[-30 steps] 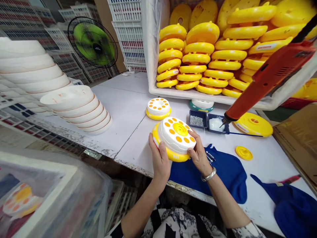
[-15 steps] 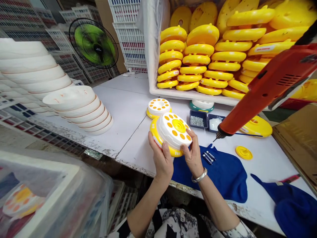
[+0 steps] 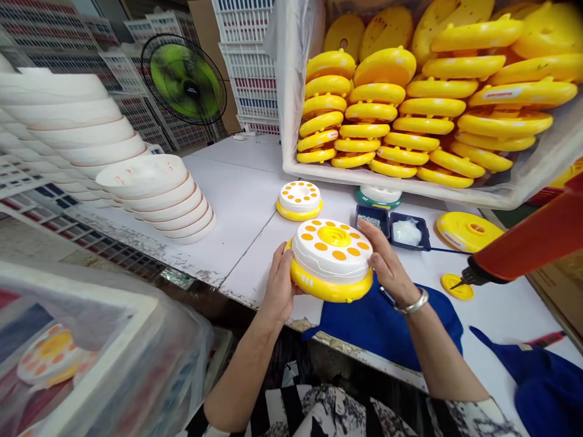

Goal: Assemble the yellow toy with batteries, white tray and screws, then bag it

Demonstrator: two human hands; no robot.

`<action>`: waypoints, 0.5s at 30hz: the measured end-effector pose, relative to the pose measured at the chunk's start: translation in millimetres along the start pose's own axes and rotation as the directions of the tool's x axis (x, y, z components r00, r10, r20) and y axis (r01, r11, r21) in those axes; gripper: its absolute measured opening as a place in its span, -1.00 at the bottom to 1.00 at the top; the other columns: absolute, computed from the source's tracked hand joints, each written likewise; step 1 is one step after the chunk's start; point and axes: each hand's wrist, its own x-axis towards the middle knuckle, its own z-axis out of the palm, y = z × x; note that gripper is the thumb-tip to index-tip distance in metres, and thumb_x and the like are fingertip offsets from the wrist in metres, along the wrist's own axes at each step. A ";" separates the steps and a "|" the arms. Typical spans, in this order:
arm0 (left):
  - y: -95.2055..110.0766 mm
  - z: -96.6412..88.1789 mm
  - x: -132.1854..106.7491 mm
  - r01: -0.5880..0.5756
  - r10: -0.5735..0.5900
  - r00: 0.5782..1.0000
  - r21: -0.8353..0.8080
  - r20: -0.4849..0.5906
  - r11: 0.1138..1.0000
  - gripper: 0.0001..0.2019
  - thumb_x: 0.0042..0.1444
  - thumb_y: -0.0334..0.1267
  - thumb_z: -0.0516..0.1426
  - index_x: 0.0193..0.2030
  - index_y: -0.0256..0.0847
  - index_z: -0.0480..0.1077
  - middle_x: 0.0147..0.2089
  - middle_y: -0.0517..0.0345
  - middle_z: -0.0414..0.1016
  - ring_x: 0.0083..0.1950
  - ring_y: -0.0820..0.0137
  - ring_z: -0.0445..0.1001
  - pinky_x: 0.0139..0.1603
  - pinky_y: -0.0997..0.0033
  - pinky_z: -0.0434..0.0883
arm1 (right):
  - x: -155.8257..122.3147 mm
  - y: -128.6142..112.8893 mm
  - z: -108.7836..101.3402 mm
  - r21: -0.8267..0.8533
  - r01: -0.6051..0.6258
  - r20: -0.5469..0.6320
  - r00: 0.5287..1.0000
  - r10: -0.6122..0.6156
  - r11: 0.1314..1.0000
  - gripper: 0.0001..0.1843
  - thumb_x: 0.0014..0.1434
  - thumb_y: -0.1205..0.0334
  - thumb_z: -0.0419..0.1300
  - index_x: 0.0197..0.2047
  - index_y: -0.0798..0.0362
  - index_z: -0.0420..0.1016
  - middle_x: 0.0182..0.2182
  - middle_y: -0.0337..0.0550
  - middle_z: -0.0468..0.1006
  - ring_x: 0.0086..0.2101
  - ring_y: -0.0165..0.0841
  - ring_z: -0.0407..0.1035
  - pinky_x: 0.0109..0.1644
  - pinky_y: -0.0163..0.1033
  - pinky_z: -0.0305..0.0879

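Observation:
Above the table's front edge I hold a round white and yellow plastic housing [image 3: 331,270] with orange dots and a yellow disc in its top. My left hand [image 3: 279,282] grips its left side, thumb in front and the other fingertips hidden beneath. At the right side, my right hand [image 3: 392,267] has its thumb and fingers against the rim. A blue cloth [image 3: 392,340] lies below, with some metal pieces [image 3: 387,296] partly hidden by my right wrist. Behind the housing stands a similar dotted one [image 3: 299,200] with an open centre.
An orange electric screwdriver [image 3: 523,249] hangs at right, its tip over a small yellow disc [image 3: 456,286]. Beyond are a screw tray [image 3: 386,220], a yellow cover [image 3: 469,230] and a bin [image 3: 286,145] of stacked yellow shells. White shells [image 3: 155,188] are stacked at left, near a fan [image 3: 182,79].
The housing has come down and turned more level, its yellow side now facing me. My right hand has shifted from the front rim to the right side. The screwdriver appears farther right.

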 end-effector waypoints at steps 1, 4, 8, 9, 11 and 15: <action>-0.7 1.8 -1.8 0.010 -0.010 1.000 -0.003 0.012 1.000 -0.47 0.22 0.05 0.03 0.29 -0.02 0.14 0.15 -0.03 0.36 -0.14 0.22 0.48 -0.54 0.48 0.43 | 3.4 -0.4 -4.6 -0.030 0.037 0.069 0.997 -0.034 0.999 -0.18 0.21 -0.32 -0.05 0.37 -0.01 0.01 0.34 0.01 0.06 0.30 -0.08 -0.01 0.36 0.07 -0.03; -8.5 10.5 -7.0 -0.041 0.042 0.998 0.023 -0.039 0.999 -0.44 0.24 0.08 0.00 0.33 0.00 0.06 0.25 -0.04 0.28 0.02 0.14 0.44 -0.42 0.41 0.49 | 5.6 -0.1 -3.2 -0.125 0.108 0.129 0.987 -0.092 0.986 -0.21 0.20 -0.34 -0.04 0.32 0.00 0.12 0.30 0.02 0.14 0.31 -0.06 -0.06 0.38 0.11 -0.13; -20.7 19.6 -11.5 -0.262 0.277 0.957 0.144 -0.090 0.954 -0.39 0.29 0.06 -0.03 0.40 -0.05 -0.08 0.41 -0.03 0.01 0.29 0.14 0.23 0.13 0.22 0.40 | -6.7 7.3 18.8 -0.169 0.095 -0.051 0.993 -0.105 0.981 -0.28 0.24 -0.27 -0.03 0.31 0.00 0.12 0.30 0.05 0.13 0.33 -0.11 -0.10 0.39 0.11 -0.15; -22.1 20.3 -11.9 -0.300 0.316 0.945 0.169 -0.077 0.939 -0.39 0.30 0.05 -0.03 0.40 -0.08 -0.08 0.41 -0.04 0.00 0.31 0.15 0.19 0.23 0.20 0.31 | -10.0 9.4 23.2 -0.163 0.086 -0.075 0.992 -0.100 0.983 -0.27 0.24 -0.26 -0.02 0.31 0.01 0.11 0.31 0.05 0.11 0.33 -0.12 -0.11 0.39 0.11 -0.16; -22.7 20.3 -11.8 -0.335 0.350 0.935 0.194 -0.047 0.922 -0.41 0.31 0.02 -0.05 0.40 -0.12 -0.08 0.41 -0.07 0.00 0.34 0.16 0.16 0.32 0.16 0.18 | -14.9 12.4 27.3 -0.154 0.080 -0.084 0.992 -0.094 0.985 -0.27 0.24 -0.25 -0.02 0.32 0.02 0.10 0.31 0.06 0.10 0.33 -0.13 -0.12 0.39 0.10 -0.16; -21.3 19.2 -9.7 -0.341 0.352 0.936 0.208 -0.018 0.917 -0.42 0.32 -0.01 -0.05 0.39 -0.16 -0.07 0.39 -0.11 0.05 0.36 0.18 0.13 0.35 0.13 0.13 | -17.7 14.4 21.4 -0.157 0.086 -0.066 0.993 -0.097 0.984 -0.28 0.25 -0.24 -0.03 0.32 0.02 0.10 0.32 0.03 0.10 0.33 -0.14 -0.12 0.39 0.11 -0.17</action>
